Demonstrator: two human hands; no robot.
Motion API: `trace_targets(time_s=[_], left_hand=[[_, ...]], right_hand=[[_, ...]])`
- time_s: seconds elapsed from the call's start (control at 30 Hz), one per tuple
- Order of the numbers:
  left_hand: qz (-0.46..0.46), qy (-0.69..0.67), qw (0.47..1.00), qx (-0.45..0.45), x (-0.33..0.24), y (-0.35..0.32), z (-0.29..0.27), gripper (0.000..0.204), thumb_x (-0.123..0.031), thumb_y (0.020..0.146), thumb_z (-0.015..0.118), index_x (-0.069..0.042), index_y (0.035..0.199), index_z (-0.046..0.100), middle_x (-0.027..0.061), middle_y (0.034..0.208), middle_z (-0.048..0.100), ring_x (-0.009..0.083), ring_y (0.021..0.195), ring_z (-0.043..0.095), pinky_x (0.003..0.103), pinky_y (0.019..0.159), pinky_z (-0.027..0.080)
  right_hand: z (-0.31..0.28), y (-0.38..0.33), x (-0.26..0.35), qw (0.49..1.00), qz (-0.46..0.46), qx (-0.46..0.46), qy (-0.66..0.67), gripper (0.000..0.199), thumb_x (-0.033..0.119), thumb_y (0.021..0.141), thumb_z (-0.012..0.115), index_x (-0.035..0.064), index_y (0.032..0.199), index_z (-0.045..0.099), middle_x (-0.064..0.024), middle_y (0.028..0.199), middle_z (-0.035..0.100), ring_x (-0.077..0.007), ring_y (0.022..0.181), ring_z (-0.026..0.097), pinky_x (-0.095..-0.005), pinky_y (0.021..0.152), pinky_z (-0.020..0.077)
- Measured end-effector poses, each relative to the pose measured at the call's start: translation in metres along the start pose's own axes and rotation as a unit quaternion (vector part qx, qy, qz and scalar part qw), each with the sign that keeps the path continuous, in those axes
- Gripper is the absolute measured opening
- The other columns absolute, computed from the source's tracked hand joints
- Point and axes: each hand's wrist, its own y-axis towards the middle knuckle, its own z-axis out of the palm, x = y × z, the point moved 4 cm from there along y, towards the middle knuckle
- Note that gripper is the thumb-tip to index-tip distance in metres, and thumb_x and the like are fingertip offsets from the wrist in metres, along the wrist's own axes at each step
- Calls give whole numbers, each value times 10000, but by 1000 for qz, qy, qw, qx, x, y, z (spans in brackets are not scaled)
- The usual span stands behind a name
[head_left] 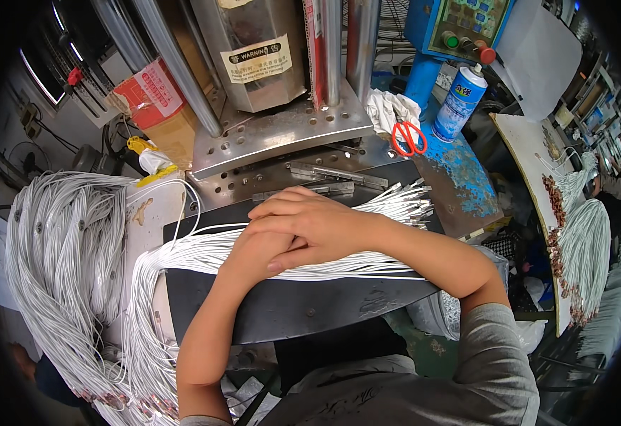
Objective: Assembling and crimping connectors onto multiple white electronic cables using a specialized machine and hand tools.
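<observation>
My right hand (325,226) lies across my left hand (257,252), with its fingers stretched out over it. Both rest on a thick bundle of white cables (183,255) running across a black board (282,305). Most of my left hand's fingers are hidden under the right, so their pose is unclear. Silvery connector ends (410,202) of the cables fan out beyond my right forearm. Just past my hands lie a slim metal bar (342,175) and a second metal bar (303,192), in front of the press plate (282,135).
A large coil of white cables (69,234) hangs at the left. Red-handled scissors (410,138), a blue-white spray can (459,103) and a control box (466,28) stand at the back right. More cables (584,248) lie on a board at far right.
</observation>
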Motion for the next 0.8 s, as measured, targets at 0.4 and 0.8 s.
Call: trace_targets(time_s=[0.4, 0.8], left_hand=[[-15, -7, 1000, 14, 0, 0, 1, 271, -197, 932, 661, -21, 1133, 708, 191, 1114, 705, 350, 1057, 671, 417, 884, 539], [-15, -5, 1000, 11, 2, 1, 1, 276, -197, 941, 658, -22, 1149, 709, 191, 1122, 705, 350, 1062, 669, 415, 891, 539]], right_hand=[[1, -1, -1, 1000, 0, 1, -4, 641, 566, 938, 700, 91, 1366, 656, -148, 1393, 602, -349, 1323, 519, -451, 1167, 334], [-2, -1, 2, 1000, -1, 0, -11, 569, 443, 913, 777, 127, 1370, 652, -114, 1422, 584, -341, 1339, 513, -453, 1155, 371]])
